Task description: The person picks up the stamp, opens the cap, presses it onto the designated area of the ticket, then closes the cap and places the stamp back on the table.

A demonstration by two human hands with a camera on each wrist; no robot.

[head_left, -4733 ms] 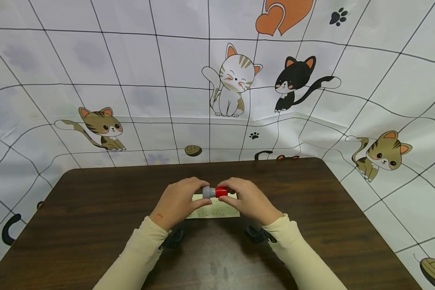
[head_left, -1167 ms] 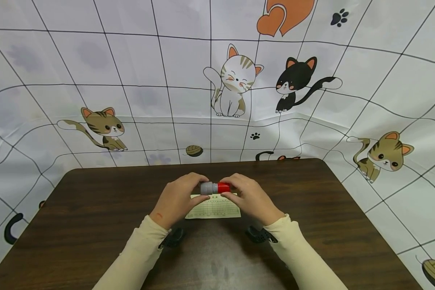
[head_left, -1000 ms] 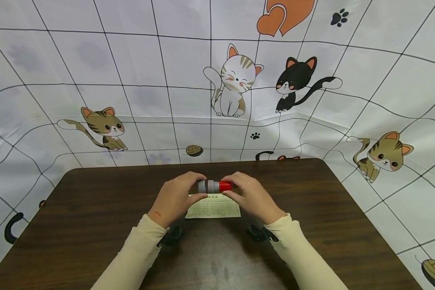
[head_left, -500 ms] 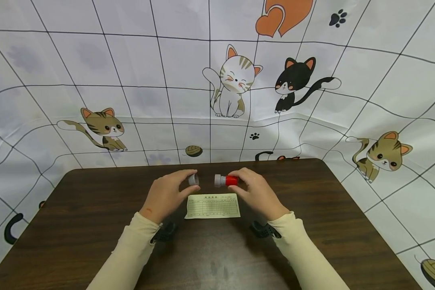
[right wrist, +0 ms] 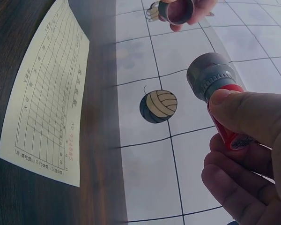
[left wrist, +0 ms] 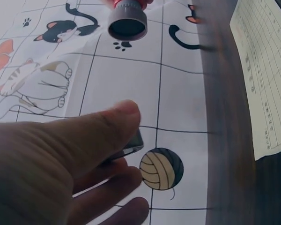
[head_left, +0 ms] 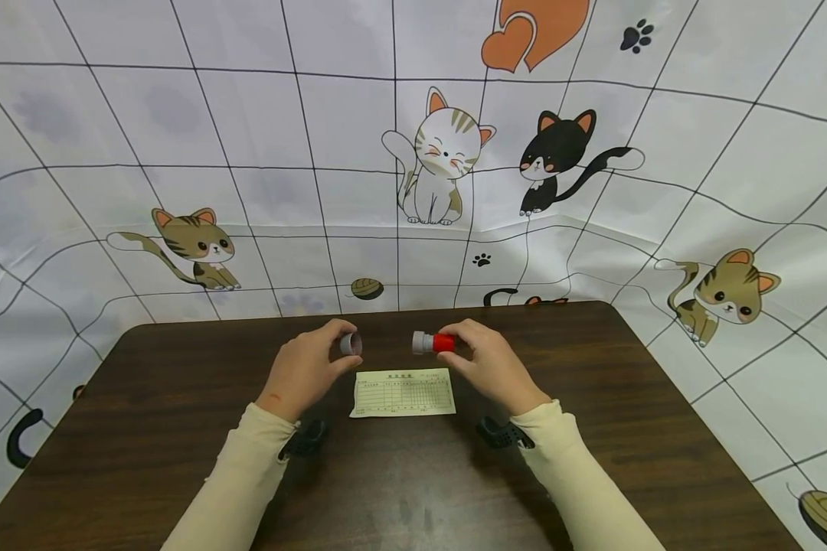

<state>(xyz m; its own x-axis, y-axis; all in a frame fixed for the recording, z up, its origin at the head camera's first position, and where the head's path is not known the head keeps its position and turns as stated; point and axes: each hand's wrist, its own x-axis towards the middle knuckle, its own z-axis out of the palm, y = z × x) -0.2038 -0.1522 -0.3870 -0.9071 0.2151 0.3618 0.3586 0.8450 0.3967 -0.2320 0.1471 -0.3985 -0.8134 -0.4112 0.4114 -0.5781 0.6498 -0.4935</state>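
My right hand (head_left: 489,366) pinches the red handle of a round stamp (head_left: 422,342), held sideways above the table. The stamp's grey head points left, and in the left wrist view its round end (left wrist: 127,27) looks dark. Between thumb and fingers my left hand (head_left: 302,371) holds a small grey cap (head_left: 351,343), its hollow side facing the stamp. A gap separates cap and stamp. In the left wrist view the thumb hides most of the cap. Below both hands lies a pale yellow printed form (head_left: 403,394) with a ruled grid.
The dark brown wooden table (head_left: 179,428) has rounded far corners. Behind it hangs a white sheet (head_left: 276,199) with grid lines and cartoon cats. Each wrist wears a black strap.
The grey cap has come off the stamp. My left hand has moved left with it, while my right hand has shifted slightly right with the stamp. The form is now fully uncovered.
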